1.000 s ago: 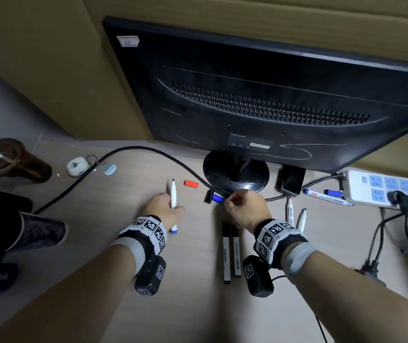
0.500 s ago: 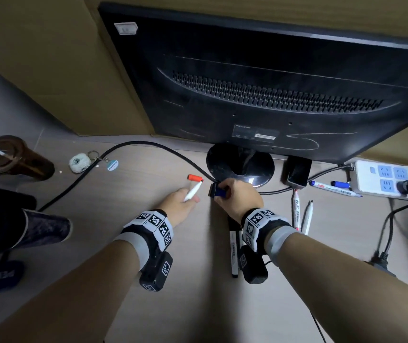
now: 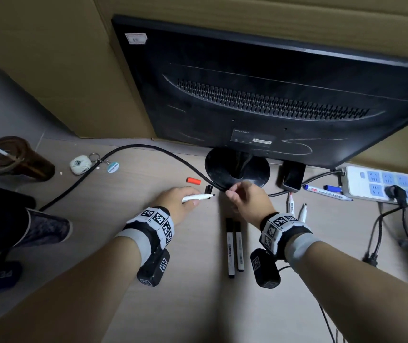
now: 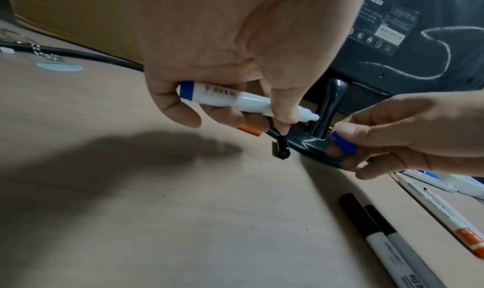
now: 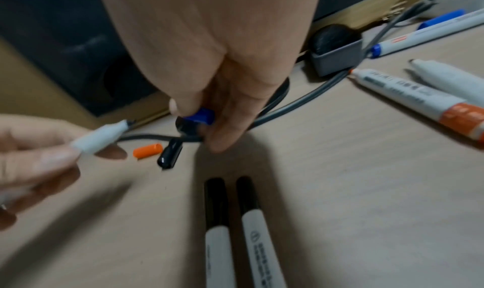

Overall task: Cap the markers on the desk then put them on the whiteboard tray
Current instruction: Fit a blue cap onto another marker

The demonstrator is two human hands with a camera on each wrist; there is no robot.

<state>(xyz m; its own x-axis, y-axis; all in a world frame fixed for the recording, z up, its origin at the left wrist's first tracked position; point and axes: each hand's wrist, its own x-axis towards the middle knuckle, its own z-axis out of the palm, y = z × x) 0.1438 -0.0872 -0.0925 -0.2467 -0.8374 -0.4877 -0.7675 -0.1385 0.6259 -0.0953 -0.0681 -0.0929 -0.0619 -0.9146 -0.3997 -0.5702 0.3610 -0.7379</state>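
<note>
1. Your left hand (image 3: 175,201) grips an uncapped white marker (image 4: 246,101) with a blue end band; thumb and fingers curl round its barrel, and its tip points toward your right hand.
2. Your right hand (image 3: 250,201) pinches a blue cap (image 5: 198,116) between thumb and fingertips, held just above the desk (image 3: 198,305) in front of the monitor stand (image 3: 237,167). The cap is near the marker tip but not on it.
3. A loose black cap (image 5: 169,154) lies on the desk between your hands, touching the black cable (image 3: 148,151); a loose orange cap (image 5: 147,150) lies just beside it, to its left.
4. Two capped black markers (image 3: 234,246) lie side by side, touching, below your right hand.
5. Right of your right wrist lie two uncapped white markers: the orange-banded marker (image 5: 419,100) and another white marker (image 5: 450,79) beside it.
6. Further right, a blue marker (image 3: 326,193) lies uncapped against the power strip (image 3: 361,179), with a second blue cap (image 3: 331,188) just beside it.
7. At the desk's left stand a brown lidded cup (image 3: 12,158) with a straw and a small white keychain case (image 3: 80,164).
8. The whiteboard tray does not show in any view.
</note>
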